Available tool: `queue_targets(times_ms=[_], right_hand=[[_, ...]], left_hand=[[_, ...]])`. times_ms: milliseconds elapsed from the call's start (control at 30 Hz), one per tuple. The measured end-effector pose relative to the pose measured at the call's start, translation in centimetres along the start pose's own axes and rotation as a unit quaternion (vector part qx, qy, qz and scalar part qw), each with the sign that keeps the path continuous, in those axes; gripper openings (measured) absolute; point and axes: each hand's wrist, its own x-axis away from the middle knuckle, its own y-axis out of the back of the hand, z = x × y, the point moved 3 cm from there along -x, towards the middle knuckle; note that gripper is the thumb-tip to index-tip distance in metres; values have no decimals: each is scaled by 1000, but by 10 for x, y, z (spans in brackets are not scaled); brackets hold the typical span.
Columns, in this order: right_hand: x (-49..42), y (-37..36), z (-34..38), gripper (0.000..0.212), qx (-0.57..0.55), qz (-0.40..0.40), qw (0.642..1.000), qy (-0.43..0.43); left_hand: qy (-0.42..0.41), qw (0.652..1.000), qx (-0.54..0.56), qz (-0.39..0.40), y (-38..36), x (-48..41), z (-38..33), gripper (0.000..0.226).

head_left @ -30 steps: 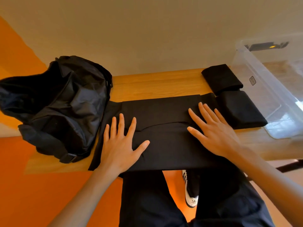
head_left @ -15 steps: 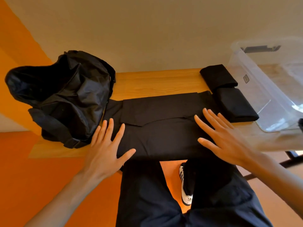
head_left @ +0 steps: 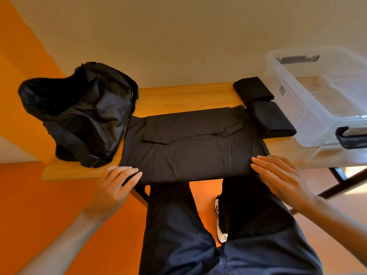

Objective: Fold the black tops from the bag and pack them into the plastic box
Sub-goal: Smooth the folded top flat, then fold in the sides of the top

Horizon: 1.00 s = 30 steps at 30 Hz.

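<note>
Our left hand (head_left: 116,185) pinches the near-left corner of the top (head_left: 190,153), fingers curled; our right hand (head_left: 282,179) lies flat, fingers straight, on its near-right corner.

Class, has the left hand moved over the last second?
Yes: the left hand drew back from the middle of the black top to its near-left corner.

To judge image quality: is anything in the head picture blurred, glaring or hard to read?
Head view: the right hand is slightly motion-blurred; the plastic box is washed out by glare; the black top shows folds faintly, dark on dark; wide-angle stretch toward the edges.
</note>
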Motion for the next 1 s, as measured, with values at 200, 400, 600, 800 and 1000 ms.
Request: queue_targets(times_ms=[200, 400, 600, 800, 1000], right_hand=[[10, 16, -11, 26, -29, -6, 999, -34], [-2, 31, -5, 18, -24, -9, 999, -37], [-53, 54, -35, 28, -65, 1, 995, -73], [-112, 35, -78, 29, -54, 37, 987, -149], [-143, 2, -107, 20, -20, 104, 979, -173]], left_hand=[[31, 999, 15, -26, 16, 10, 11, 20], [30, 998, 43, -34, 40, 9, 17, 23], [51, 996, 19, -67, 58, -27, 38, 18], [135, 989, -17, -64, 49, -82, 65, 22], [186, 981, -47, 6, 23, -115, 91, 24]])
